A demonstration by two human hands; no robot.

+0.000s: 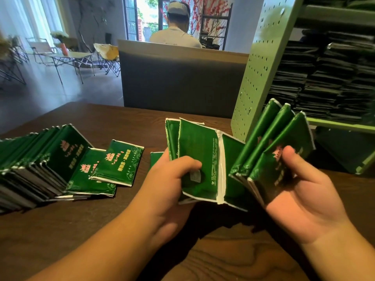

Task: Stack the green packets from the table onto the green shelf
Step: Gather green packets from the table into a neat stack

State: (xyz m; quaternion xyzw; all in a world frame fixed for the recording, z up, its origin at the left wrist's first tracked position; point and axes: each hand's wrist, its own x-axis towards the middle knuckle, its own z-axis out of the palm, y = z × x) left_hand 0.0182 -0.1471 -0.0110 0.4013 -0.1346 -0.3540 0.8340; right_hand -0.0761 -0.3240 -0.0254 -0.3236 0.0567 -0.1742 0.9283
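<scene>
My left hand [172,179] grips a few green packets [198,159] upright above the brown table [101,230], thumb across the front one. My right hand [304,189] holds three more green packets [280,134] fanned out, thumb on the nearest one. The two bunches touch in the middle. A long leaning row of green packets [40,159] lies at the left of the table, with two loose packets [121,163] beside it. The green shelf [261,63] stands at the right, its level stacked with dark packets [324,82].
A grey partition [182,80] rises behind the table, with a person seated beyond it, back turned. Folding chairs and a small table [71,55] stand at the far left. One more green packet [156,159] peeks out behind my left hand.
</scene>
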